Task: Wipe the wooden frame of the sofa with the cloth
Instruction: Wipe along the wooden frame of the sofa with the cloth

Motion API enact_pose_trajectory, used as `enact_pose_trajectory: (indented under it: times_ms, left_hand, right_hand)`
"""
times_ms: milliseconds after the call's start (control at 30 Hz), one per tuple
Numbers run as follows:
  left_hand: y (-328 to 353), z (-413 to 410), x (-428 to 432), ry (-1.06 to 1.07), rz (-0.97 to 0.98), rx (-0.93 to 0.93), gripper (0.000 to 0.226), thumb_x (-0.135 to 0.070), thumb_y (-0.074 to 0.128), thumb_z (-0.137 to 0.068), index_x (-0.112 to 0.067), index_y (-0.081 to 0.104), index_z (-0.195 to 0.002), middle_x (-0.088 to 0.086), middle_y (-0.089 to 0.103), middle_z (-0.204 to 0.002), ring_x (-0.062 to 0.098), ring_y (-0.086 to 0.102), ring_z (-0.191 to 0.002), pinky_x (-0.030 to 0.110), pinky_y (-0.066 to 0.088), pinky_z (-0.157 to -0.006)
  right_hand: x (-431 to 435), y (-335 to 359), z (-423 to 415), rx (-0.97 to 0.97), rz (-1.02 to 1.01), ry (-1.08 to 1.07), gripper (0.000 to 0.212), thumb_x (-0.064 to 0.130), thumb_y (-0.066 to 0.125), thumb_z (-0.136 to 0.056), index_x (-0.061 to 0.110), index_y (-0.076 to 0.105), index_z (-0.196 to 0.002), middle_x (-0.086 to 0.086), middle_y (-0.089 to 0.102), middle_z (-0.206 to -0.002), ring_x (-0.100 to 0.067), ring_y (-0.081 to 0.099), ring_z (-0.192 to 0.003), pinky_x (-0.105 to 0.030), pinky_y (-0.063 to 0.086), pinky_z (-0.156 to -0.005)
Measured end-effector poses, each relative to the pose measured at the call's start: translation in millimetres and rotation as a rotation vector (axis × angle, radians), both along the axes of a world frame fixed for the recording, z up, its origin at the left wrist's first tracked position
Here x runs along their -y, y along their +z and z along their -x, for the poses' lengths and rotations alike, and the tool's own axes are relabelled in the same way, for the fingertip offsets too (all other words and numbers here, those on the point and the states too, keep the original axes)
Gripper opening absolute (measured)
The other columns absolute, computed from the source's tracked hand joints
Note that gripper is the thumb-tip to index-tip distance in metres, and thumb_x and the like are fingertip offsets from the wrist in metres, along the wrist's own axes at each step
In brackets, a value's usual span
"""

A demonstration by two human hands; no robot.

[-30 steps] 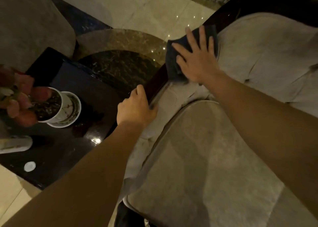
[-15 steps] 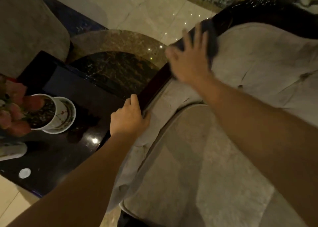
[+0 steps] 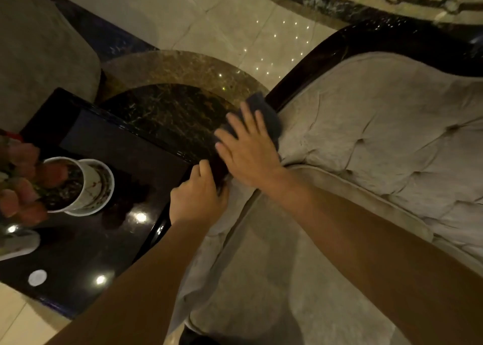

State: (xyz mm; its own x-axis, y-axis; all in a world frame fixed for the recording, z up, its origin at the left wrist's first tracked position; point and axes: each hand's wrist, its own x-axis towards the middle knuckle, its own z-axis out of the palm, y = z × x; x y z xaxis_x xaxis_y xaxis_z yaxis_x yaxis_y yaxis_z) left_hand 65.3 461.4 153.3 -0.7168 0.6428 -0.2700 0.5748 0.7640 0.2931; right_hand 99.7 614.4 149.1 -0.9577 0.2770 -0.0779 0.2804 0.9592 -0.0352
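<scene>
The sofa's dark glossy wooden frame [image 3: 347, 46] curves from the upper right down along the armrest toward the middle. My right hand [image 3: 248, 148] lies flat with spread fingers on a dark cloth [image 3: 264, 114], pressing it onto the frame at the armrest. Just below it, my left hand [image 3: 198, 198] curls its fingers over the frame's lower part, touching the wood beside the beige upholstery. The frame between the two hands is mostly hidden by them.
Tufted beige sofa back [image 3: 392, 135] and seat cushion [image 3: 274, 279] fill the right. A black glossy side table [image 3: 86, 253] on the left carries a white flower pot [image 3: 86, 185] with pink flowers and a small white disc [image 3: 37, 277]. Another upholstered chair [image 3: 34, 44] stands upper left.
My right hand slid the cloth down the frame toward my left hand, after being higher up the curve. The left hand kept its hold on the frame.
</scene>
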Motion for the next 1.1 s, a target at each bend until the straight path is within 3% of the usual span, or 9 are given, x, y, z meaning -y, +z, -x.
enact_pose_trajectory:
  times_ms: [100, 200, 300, 433, 533, 700, 800, 1000, 1100]
  left_hand:
    - [-3, 0, 1, 0.016, 0.016, 0.001, 0.048, -0.048, 0.052, -0.091, -0.013, 0.039, -0.121, 0.007, 0.057, -0.110, 0.037, 0.066, -0.083, 0.038, 0.038, -0.063]
    - [-9, -1, 1, 0.005, 0.015, -0.008, 0.053, -0.049, 0.051, -0.092, -0.013, 0.036, -0.127, 0.007, 0.057, -0.113, 0.033, 0.066, -0.078, 0.037, 0.035, -0.060]
    - [-7, 2, 2, -0.014, 0.049, 0.007, 0.055, -0.050, 0.050, -0.092, -0.012, 0.033, -0.130, 0.008, 0.055, -0.118, 0.032, 0.066, -0.080, 0.037, 0.036, -0.059]
    - [11, 4, -3, 0.063, 0.072, 0.162, 0.051, -0.053, 0.053, -0.089, -0.014, 0.035, -0.118, 0.010, 0.058, -0.112, 0.037, 0.064, -0.089, 0.044, 0.047, -0.070]
    - [19, 20, -39, 0.061, 0.121, 0.264, 0.051, -0.051, 0.055, -0.091, -0.013, 0.037, -0.119, 0.014, 0.058, -0.120, 0.040, 0.059, -0.105, 0.048, 0.047, -0.084]
    - [23, 45, -142, -0.010, 0.170, 0.342, 0.076, -0.049, 0.059, -0.090, -0.009, 0.023, -0.143, 0.019, 0.043, -0.139, 0.041, 0.047, -0.123, 0.049, 0.041, -0.096]
    - [34, 50, -210, -0.051, 0.051, 0.272, 0.070, -0.049, 0.058, -0.090, -0.008, 0.030, -0.139, 0.020, 0.042, -0.138, 0.042, 0.044, -0.125, 0.052, 0.040, -0.097]
    - [73, 33, -325, -0.309, -0.347, 0.151, 0.046, -0.034, 0.038, -0.100, -0.007, 0.041, -0.137, 0.019, 0.042, -0.143, 0.041, 0.043, -0.125, 0.053, 0.039, -0.099]
    - [80, 16, -357, -0.382, -0.384, 0.086, 0.046, -0.039, 0.031, -0.101, -0.011, 0.044, -0.136, 0.016, 0.045, -0.142, 0.039, 0.046, -0.123, 0.055, 0.040, -0.099]
  right_hand:
    - [-59, 20, -5, 0.133, -0.052, 0.236, 0.058, 0.052, 0.017, -0.104, 0.031, 0.037, -0.154, -0.012, 0.027, -0.165, -0.037, 0.012, -0.155, -0.051, 0.004, -0.124]
    - [-166, 39, -5, 0.087, -0.305, -0.139, 0.067, 0.059, -0.001, -0.102, 0.034, 0.030, -0.156, -0.016, 0.023, -0.166, -0.041, 0.010, -0.154, -0.057, 0.005, -0.123]
    - [-163, 48, 1, 0.058, -0.321, -0.333, 0.062, 0.061, 0.009, -0.103, 0.035, 0.034, -0.153, -0.018, 0.023, -0.165, -0.046, 0.007, -0.152, -0.062, 0.006, -0.121]
    - [-73, 29, 0, 0.243, -0.124, -0.024, 0.056, 0.053, 0.012, -0.105, 0.038, 0.016, -0.159, -0.009, 0.005, -0.170, -0.040, -0.008, -0.154, -0.057, -0.001, -0.123]
    - [-106, 43, -11, 0.257, -0.095, 0.063, 0.055, 0.054, 0.014, -0.105, 0.041, 0.013, -0.159, -0.005, 0.004, -0.171, -0.033, -0.007, -0.156, -0.049, -0.003, -0.125]
    - [-228, 82, -46, 0.031, -0.136, -0.557, 0.060, 0.060, 0.014, -0.101, 0.041, 0.017, -0.159, -0.009, 0.012, -0.170, -0.038, 0.003, -0.155, -0.054, 0.002, -0.124]
    - [-255, 91, -76, -0.023, -0.092, -0.719, 0.062, 0.060, 0.018, -0.102, 0.038, 0.014, -0.159, -0.014, 0.015, -0.168, -0.041, 0.007, -0.154, -0.055, 0.002, -0.123]
    - [-257, 79, -82, -0.062, -0.141, -0.721, 0.063, 0.063, 0.016, -0.101, 0.039, 0.014, -0.159, -0.014, 0.020, -0.167, -0.041, 0.010, -0.153, -0.054, 0.001, -0.123]
    - [-284, 90, -131, 0.062, -0.267, -0.790, 0.065, 0.059, 0.013, -0.102, 0.031, 0.010, -0.161, -0.019, 0.022, -0.165, -0.041, 0.009, -0.153, -0.053, -0.002, -0.124]
